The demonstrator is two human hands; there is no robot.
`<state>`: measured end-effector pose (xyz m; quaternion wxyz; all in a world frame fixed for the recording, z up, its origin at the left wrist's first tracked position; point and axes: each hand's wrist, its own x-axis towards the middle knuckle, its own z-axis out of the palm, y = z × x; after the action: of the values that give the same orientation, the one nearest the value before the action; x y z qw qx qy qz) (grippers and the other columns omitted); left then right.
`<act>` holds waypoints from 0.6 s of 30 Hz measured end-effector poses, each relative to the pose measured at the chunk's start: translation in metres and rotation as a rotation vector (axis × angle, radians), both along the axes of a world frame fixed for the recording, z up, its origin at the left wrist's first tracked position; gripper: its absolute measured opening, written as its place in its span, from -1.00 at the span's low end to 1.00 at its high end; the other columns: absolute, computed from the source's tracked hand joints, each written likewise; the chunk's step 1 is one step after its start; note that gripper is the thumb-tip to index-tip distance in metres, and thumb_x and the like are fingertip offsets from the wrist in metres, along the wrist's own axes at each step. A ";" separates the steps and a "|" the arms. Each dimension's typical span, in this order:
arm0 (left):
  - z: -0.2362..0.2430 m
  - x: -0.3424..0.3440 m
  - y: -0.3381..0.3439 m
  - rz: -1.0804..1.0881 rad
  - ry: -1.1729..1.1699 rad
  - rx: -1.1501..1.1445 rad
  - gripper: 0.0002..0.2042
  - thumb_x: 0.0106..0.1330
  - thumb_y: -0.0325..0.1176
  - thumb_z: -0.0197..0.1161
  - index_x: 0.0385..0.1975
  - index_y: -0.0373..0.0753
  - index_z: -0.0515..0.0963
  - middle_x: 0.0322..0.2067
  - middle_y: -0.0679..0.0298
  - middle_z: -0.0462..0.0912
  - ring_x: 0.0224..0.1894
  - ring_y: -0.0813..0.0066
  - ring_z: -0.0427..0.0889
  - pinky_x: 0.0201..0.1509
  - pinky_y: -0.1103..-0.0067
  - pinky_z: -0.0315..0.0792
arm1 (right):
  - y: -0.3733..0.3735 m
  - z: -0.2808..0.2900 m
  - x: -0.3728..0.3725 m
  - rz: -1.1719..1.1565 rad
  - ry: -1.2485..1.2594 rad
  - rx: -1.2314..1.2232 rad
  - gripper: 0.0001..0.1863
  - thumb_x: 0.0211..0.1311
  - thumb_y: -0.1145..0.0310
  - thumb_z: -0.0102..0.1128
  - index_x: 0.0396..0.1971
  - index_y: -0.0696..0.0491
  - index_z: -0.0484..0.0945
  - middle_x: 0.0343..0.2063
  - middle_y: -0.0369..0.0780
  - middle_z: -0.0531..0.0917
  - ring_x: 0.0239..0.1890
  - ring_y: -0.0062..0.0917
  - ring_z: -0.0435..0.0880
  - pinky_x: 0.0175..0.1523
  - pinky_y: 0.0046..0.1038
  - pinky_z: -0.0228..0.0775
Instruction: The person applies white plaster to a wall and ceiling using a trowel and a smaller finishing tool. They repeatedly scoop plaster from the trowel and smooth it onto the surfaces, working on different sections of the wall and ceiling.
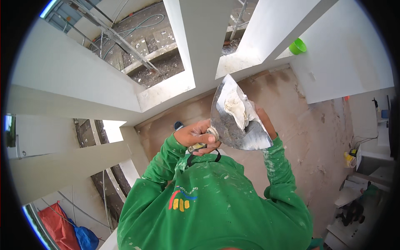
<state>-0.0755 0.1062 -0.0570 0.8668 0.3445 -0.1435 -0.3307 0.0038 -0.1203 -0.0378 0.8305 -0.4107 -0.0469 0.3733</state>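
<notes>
My left hand (196, 135) is wrapped round the handle of a trowel (233, 135), just in front of my chest. A lump of white plaster (234, 109) lies on the wide, pointed metal blade, with more smeared toward its right edge. My right hand (265, 121) is at the right side of the blade, mostly hidden behind it. Its fingers do not show, so I cannot tell whether it grips anything. White splashes mark both green sleeves.
Ahead are white window openings with deep sills (166, 89), with scaffolding (121, 39) outside. A green bucket (297, 46) stands on a ledge at the far right. Brownish floor (291, 166) stretches below. At the lower right, another person (352, 212) is near pale boards.
</notes>
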 end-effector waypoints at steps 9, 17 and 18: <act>-0.021 -0.025 0.014 0.047 0.168 -0.381 -0.68 0.33 -0.38 0.02 0.01 -0.31 0.19 -0.56 0.22 0.26 -0.72 0.58 0.31 -0.89 0.70 0.18 | 0.030 -0.010 -0.055 -1.175 -0.994 0.073 -0.52 0.36 0.13 -0.11 0.08 0.21 0.30 0.10 -0.11 0.38 0.10 -0.40 0.40 0.19 -0.36 0.24; 0.018 -0.047 0.141 0.281 0.057 0.092 -0.66 0.35 -0.41 0.01 0.09 -0.25 0.19 -0.55 0.19 0.36 -0.67 0.52 0.36 -0.74 0.68 0.27 | 0.117 -0.017 -0.023 -0.265 -1.323 -0.608 -0.66 0.38 0.32 -0.17 0.01 0.20 0.39 -0.07 -0.14 0.48 -0.02 -0.41 0.48 0.04 -0.43 0.33; 0.022 -0.042 0.154 0.501 -0.283 0.411 -0.63 0.33 -0.44 0.03 0.12 -0.25 0.20 -0.53 0.18 0.37 -0.65 0.47 0.38 -0.69 0.64 0.30 | 0.129 -0.015 -0.019 -0.270 -0.927 -0.500 -0.67 0.36 0.32 -0.14 -0.01 0.21 0.39 -0.08 -0.15 0.50 -0.03 -0.42 0.49 0.04 -0.44 0.35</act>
<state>-0.1180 0.2603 -0.0348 0.8052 0.5785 -0.1036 -0.0786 -0.0156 0.0087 -0.0530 0.6404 -0.7197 -0.2647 0.0430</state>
